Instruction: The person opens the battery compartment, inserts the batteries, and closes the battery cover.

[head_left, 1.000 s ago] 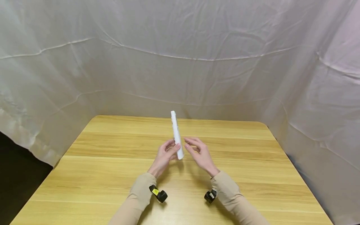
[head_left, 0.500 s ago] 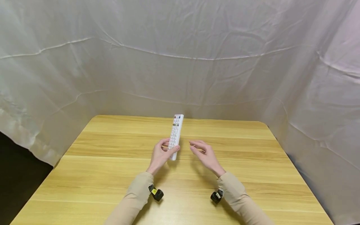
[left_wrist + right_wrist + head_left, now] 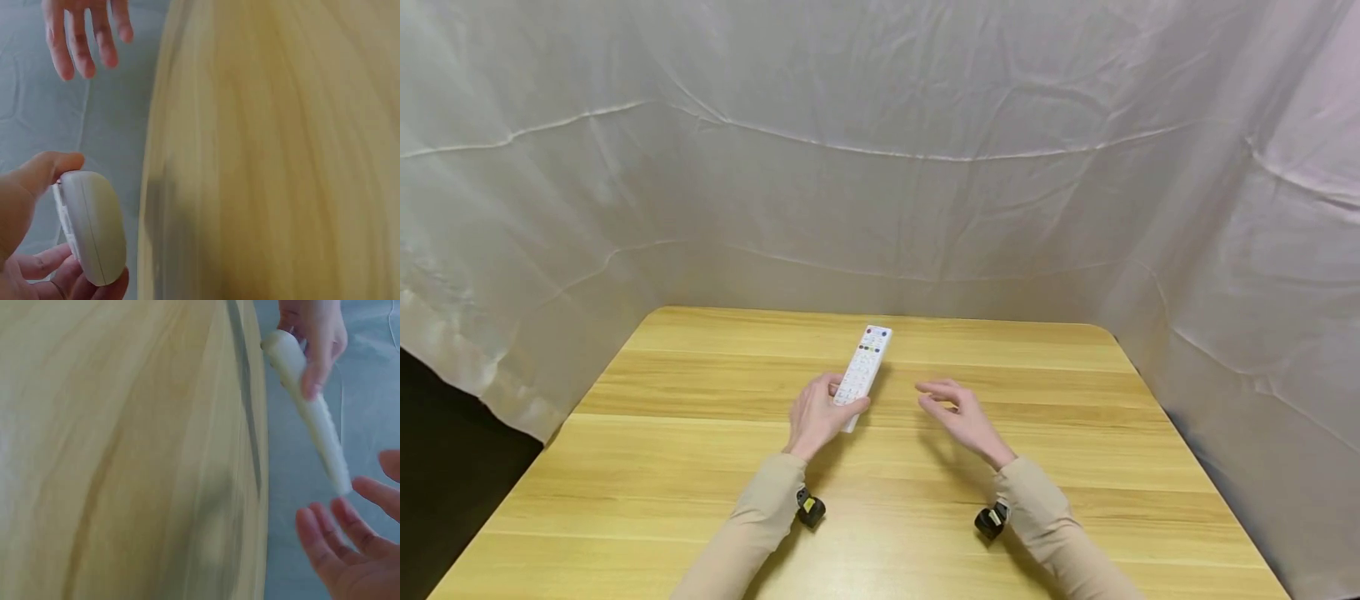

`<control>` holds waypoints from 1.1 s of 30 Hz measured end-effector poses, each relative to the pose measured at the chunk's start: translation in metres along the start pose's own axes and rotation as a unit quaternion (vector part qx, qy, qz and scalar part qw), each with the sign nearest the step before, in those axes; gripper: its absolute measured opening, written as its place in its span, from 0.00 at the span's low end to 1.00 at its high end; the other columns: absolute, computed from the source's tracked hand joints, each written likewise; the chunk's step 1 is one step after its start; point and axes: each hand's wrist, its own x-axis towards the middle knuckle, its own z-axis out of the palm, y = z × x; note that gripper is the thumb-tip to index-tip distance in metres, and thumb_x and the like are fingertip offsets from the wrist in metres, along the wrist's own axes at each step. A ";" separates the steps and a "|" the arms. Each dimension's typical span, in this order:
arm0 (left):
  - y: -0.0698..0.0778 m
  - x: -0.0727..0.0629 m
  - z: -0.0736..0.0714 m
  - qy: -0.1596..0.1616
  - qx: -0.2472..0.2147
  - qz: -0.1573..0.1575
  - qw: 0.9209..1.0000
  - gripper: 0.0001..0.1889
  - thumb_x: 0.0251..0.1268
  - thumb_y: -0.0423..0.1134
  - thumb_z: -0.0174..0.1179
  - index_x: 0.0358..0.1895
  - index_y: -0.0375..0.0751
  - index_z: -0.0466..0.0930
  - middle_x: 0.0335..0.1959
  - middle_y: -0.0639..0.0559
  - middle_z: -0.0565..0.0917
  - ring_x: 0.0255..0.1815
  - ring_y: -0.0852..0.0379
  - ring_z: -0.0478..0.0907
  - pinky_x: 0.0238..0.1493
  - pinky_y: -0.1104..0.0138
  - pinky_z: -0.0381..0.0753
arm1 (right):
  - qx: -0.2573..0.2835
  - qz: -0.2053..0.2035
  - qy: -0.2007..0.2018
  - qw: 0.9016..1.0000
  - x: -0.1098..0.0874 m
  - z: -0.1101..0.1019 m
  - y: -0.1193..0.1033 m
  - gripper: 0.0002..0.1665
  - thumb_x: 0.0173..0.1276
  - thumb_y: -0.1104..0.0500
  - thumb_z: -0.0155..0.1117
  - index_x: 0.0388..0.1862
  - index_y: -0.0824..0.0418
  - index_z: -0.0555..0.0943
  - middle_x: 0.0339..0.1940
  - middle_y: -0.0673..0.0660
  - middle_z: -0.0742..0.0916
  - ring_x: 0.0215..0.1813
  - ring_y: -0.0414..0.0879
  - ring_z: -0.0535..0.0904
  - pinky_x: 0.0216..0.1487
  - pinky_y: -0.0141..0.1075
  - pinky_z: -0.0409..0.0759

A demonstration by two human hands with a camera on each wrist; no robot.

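Note:
A white remote control [image 3: 862, 366] with rows of buttons and a few coloured ones near its far end is held above the table by my left hand [image 3: 817, 416]. The thumb lies along its near edge and the other fingers wrap behind it. In the left wrist view, the rounded end of the remote control [image 3: 97, 228] shows between thumb and fingers. My right hand [image 3: 964, 419] hovers to the right of it, fingers loosely bent and holding nothing. The right wrist view shows the fingers of the right hand [image 3: 350, 547] spread, apart from the other hand.
A wood-grain table [image 3: 1000, 358] with rounded far corners lies beneath both hands. Pale grey cloth [image 3: 880, 183] hangs behind it and along the sides. Small black wrist cameras sit on both sleeves, such as the right camera [image 3: 991, 522].
My left hand has turned the remote control from edge-on to button side up and lowered its far end, shifting slightly left. My right hand has drawn away to the right.

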 end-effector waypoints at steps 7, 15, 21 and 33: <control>-0.011 0.004 -0.002 0.004 0.087 0.018 0.996 0.28 0.48 0.53 0.75 0.49 0.38 0.83 0.36 0.47 0.84 0.30 0.55 0.77 0.26 0.70 0.69 | -0.052 -0.002 -0.055 0.997 -0.004 -0.007 0.004 0.24 0.75 0.57 0.60 0.63 0.69 0.78 0.68 0.72 0.76 0.58 0.62 0.82 0.59 0.55 0.84; -0.015 0.006 -0.005 -0.008 0.116 0.002 0.993 0.26 0.48 0.54 0.76 0.44 0.37 0.83 0.31 0.49 0.82 0.27 0.55 0.74 0.26 0.70 0.66 | -0.071 0.020 -0.089 0.993 -0.007 -0.008 0.004 0.24 0.74 0.58 0.60 0.65 0.69 0.77 0.66 0.70 0.78 0.58 0.62 0.81 0.61 0.57 0.83; -0.013 0.008 -0.004 -0.017 0.122 -0.013 0.992 0.23 0.48 0.53 0.75 0.37 0.39 0.81 0.28 0.49 0.80 0.26 0.55 0.73 0.28 0.69 0.64 | -0.071 0.047 -0.104 0.991 -0.008 -0.008 0.005 0.27 0.75 0.53 0.60 0.67 0.66 0.76 0.68 0.68 0.76 0.61 0.61 0.79 0.64 0.60 0.80; -0.012 0.012 -0.003 -0.021 0.138 -0.016 0.990 0.26 0.45 0.57 0.77 0.35 0.39 0.78 0.27 0.49 0.78 0.26 0.54 0.72 0.26 0.68 0.65 | -0.074 0.032 -0.117 0.990 -0.008 -0.009 0.007 0.27 0.75 0.54 0.60 0.66 0.69 0.76 0.67 0.70 0.77 0.60 0.62 0.78 0.64 0.61 0.78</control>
